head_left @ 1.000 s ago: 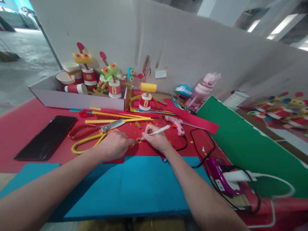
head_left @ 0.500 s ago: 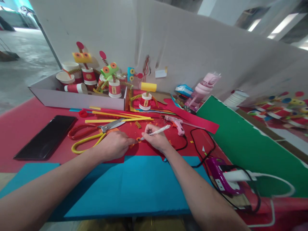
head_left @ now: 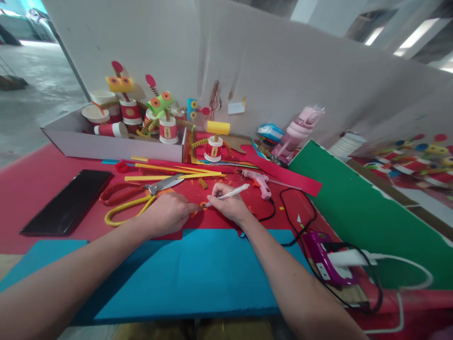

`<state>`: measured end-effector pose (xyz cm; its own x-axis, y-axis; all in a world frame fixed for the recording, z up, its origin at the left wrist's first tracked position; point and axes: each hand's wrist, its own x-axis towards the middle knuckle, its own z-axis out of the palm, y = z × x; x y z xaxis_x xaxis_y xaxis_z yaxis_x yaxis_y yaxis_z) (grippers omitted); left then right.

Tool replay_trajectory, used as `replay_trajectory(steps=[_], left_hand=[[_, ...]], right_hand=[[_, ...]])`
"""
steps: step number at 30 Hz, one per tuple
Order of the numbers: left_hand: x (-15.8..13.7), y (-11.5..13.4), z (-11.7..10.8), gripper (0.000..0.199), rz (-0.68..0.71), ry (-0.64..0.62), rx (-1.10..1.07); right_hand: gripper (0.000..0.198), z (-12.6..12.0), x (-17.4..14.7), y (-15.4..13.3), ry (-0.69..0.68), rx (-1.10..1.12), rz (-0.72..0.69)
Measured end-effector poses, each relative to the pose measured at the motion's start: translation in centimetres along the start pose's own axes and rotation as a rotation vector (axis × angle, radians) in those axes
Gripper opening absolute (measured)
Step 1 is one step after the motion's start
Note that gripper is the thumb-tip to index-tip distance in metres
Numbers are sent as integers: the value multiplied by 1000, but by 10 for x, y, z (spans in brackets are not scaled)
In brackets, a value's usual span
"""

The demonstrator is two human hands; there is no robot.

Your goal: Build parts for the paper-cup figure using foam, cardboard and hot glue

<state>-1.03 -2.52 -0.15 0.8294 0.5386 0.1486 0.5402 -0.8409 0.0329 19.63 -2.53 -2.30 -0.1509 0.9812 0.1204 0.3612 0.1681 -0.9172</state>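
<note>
Head view: our right grip (head_left: 226, 202) pinches a pen (head_left: 234, 191), tip at the orange piece (head_left: 204, 205) beside our left grip (head_left: 170, 212), whose closure we can't tell; the piece looks light and flimsy, best pinned at its edge.

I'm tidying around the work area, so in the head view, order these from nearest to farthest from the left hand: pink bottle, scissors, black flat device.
From the left hand:
1. Scissors: just beside it, to the left and slightly beyond.
2. Black flat device: farther left.
3. Pink bottle: far right, toward the back.
</note>
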Motion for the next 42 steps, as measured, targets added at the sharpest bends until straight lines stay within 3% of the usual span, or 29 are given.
replay_trajectory(steps=[42], left_hand=[[-1, -1, 2, 37, -20, -20, 28]], right_hand=[[16, -2, -1, 0, -16, 38, 32]])
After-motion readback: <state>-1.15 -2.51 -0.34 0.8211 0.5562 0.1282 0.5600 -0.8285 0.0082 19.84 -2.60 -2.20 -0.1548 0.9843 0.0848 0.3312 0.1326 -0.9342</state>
